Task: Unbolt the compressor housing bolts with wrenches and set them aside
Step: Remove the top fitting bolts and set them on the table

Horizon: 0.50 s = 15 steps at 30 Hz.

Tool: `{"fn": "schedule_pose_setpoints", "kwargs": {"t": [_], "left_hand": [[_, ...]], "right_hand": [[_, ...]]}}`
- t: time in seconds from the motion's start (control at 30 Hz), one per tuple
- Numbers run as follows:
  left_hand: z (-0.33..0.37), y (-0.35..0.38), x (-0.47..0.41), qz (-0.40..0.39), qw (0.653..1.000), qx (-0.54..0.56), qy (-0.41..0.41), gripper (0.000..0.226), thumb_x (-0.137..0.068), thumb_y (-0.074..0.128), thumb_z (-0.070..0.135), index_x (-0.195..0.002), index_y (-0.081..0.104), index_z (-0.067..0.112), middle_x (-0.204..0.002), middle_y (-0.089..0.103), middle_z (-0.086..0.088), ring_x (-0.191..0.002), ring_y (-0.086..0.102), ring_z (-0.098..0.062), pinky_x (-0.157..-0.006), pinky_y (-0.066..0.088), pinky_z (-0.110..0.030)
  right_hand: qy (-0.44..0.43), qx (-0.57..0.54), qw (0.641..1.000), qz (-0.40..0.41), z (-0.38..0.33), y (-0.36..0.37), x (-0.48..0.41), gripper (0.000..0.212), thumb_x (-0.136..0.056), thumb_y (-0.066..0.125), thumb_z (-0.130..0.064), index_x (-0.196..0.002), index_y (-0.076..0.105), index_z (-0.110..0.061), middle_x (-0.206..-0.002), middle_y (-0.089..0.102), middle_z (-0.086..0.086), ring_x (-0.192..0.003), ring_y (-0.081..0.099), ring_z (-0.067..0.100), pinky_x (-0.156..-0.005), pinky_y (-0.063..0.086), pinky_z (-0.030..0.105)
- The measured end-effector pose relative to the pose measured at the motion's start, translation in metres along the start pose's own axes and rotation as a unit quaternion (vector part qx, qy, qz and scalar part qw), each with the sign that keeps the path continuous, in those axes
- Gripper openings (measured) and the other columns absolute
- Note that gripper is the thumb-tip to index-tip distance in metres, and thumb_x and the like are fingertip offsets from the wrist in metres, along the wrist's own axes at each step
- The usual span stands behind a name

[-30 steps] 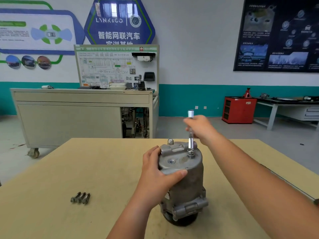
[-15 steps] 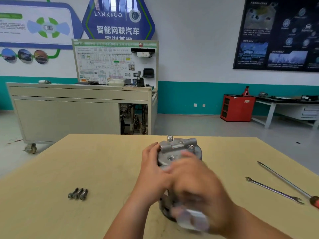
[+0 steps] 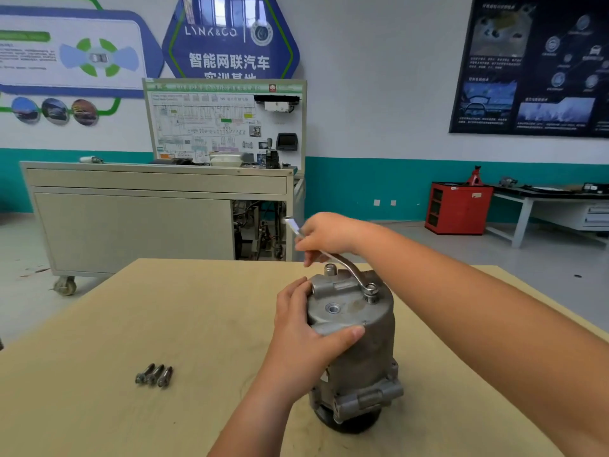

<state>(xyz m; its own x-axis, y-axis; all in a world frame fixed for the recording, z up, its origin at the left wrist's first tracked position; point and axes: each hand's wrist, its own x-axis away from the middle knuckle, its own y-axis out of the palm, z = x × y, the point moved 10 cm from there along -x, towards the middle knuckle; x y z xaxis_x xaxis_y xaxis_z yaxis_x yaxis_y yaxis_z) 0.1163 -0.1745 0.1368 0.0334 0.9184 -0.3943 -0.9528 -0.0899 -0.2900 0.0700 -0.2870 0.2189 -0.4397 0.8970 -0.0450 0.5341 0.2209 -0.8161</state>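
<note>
1. Your left hand (image 3: 303, 338) clasps the compressor (image 3: 356, 344) near its top, thumb across the front.
2. Your right hand (image 3: 329, 235) grips the wrench (image 3: 344, 263) behind the compressor; its ring sits on the top bolt (image 3: 371, 289).
3. Three loose bolts (image 3: 154, 376) lie well left of the compressor.

The left grip (image 3: 304, 328) wraps the compressor (image 3: 362, 354) top, thumb along its near rim, fingers curled round behind. The right grip (image 3: 328, 237), forearm reaching in from the right, pinches the wrench (image 3: 344, 261) handle, fingers curled.
</note>
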Motion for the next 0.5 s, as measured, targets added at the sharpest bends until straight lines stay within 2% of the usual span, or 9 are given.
{"fn": "schedule_pose_setpoints", "kwargs": {"t": [0.03, 0.1, 0.17, 0.23, 0.3, 0.33, 0.4, 0.43, 0.5], "left_hand": [[0.0, 0.0, 0.0, 0.001, 1.0, -0.003, 0.001, 0.081, -0.073, 0.081, 0.033, -0.139, 0.034, 0.03, -0.137, 0.026, 0.017, -0.127, 0.036, -0.003, -0.107, 0.037, -0.026], [0.003, 0.0, 0.0, 0.004, 1.0, 0.006, 0.013, 0.07, -0.072, 0.082, 0.032, -0.127, 0.039, 0.04, -0.133, 0.033, 0.015, -0.122, 0.042, -0.001, -0.096, 0.039, -0.017], [0.012, 0.0, 0.0, 0.01, 0.999, 0.006, 0.043, 0.056, -0.069, 0.078, 0.032, -0.112, 0.045, 0.046, -0.128, 0.047, 0.013, -0.116, 0.05, -0.003, -0.092, 0.042, -0.018], [0.019, 0.002, 0.001, 0.0, 0.998, -0.021, 0.057, 0.049, -0.072, 0.073, 0.02, -0.112, 0.053, 0.04, -0.128, 0.057, 0.002, -0.117, 0.054, -0.012, -0.099, 0.044, -0.03], [0.023, 0.004, 0.002, 0.003, 0.994, -0.064, 0.086, 0.053, -0.075, 0.071, 0.008, -0.125, 0.054, 0.012, -0.132, 0.051, -0.019, -0.117, 0.053, -0.018, -0.1, 0.041, -0.031], [0.021, 0.003, 0.002, 0.01, 0.993, -0.064, 0.098, 0.063, -0.071, 0.07, 0.018, -0.129, 0.05, 0.005, -0.135, 0.045, -0.019, -0.116, 0.05, -0.016, -0.097, 0.04, -0.024], [0.01, -0.001, 0.002, 0.014, 0.999, -0.007, 0.033, 0.086, -0.056, 0.07, 0.045, -0.134, 0.041, 0.023, -0.137, 0.033, 0.006, -0.121, 0.043, -0.005, -0.097, 0.035, -0.011], [0.004, 0.0, 0.001, 0.011, 1.0, 0.014, 0.01, 0.087, -0.052, 0.072, 0.05, -0.131, 0.039, 0.033, -0.134, 0.031, 0.015, -0.124, 0.041, -0.002, -0.102, 0.034, -0.013], [-0.001, 0.001, 0.0, 0.005, 1.0, 0.015, -0.003, 0.085, -0.052, 0.074, 0.051, -0.13, 0.04, 0.037, -0.134, 0.031, 0.019, -0.126, 0.04, -0.003, -0.108, 0.036, -0.025]], "right_hand": [[-0.048, 0.101, 0.994, -0.009, -0.023, 0.007, 0.003, 0.013, -0.092, 0.056, -0.016, -0.083, 0.063, -0.01, -0.074, 0.066, 0.002, -0.064, 0.06, 0.008, -0.059, 0.047, 0.023], [-0.136, 0.249, 0.959, 0.0, -0.06, 0.026, 0.02, 0.018, -0.093, 0.054, -0.026, -0.098, 0.065, -0.013, -0.089, 0.066, 0.004, -0.074, 0.057, 0.013, -0.061, 0.04, 0.027], [-0.22, 0.3, 0.928, 0.017, -0.085, 0.054, 0.058, 0.025, -0.096, 0.047, -0.031, -0.11, 0.061, -0.016, -0.101, 0.064, 0.005, -0.088, 0.057, 0.021, -0.07, 0.042, 0.032], [-0.338, 0.28, 0.895, 0.083, -0.102, 0.07, 0.114, 0.025, -0.097, 0.043, -0.029, -0.106, 0.062, -0.015, -0.099, 0.066, 0.004, -0.09, 0.058, 0.024, -0.074, 0.042, 0.036], [-0.449, 0.203, 0.853, 0.172, -0.093, 0.061, 0.174, 0.029, -0.097, 0.041, -0.03, -0.091, 0.063, -0.013, -0.088, 0.066, 0.006, -0.084, 0.058, 0.025, -0.081, 0.042, 0.039], [-0.476, 0.142, 0.842, 0.212, -0.077, 0.05, 0.198, 0.031, -0.099, 0.038, -0.032, -0.086, 0.06, -0.015, -0.084, 0.066, 0.005, -0.083, 0.06, 0.024, -0.088, 0.042, 0.039], [-0.479, -0.028, 0.821, 0.31, -0.033, 0.017, 0.23, 0.034, -0.101, 0.035, -0.038, -0.076, 0.052, -0.022, -0.076, 0.064, -0.003, -0.078, 0.062, 0.017, -0.096, 0.043, 0.041], [-0.463, -0.124, 0.8, 0.361, -0.01, -0.002, 0.237, 0.037, -0.1, 0.037, -0.039, -0.071, 0.052, -0.023, -0.069, 0.061, -0.006, -0.073, 0.062, 0.015, -0.094, 0.046, 0.042], [-0.387, -0.341, 0.744, 0.424, 0.035, -0.034, 0.225, 0.042, -0.1, 0.039, -0.035, -0.061, 0.053, -0.028, -0.055, 0.056, -0.009, -0.06, 0.059, 0.013, -0.08, 0.054, 0.038]]}}
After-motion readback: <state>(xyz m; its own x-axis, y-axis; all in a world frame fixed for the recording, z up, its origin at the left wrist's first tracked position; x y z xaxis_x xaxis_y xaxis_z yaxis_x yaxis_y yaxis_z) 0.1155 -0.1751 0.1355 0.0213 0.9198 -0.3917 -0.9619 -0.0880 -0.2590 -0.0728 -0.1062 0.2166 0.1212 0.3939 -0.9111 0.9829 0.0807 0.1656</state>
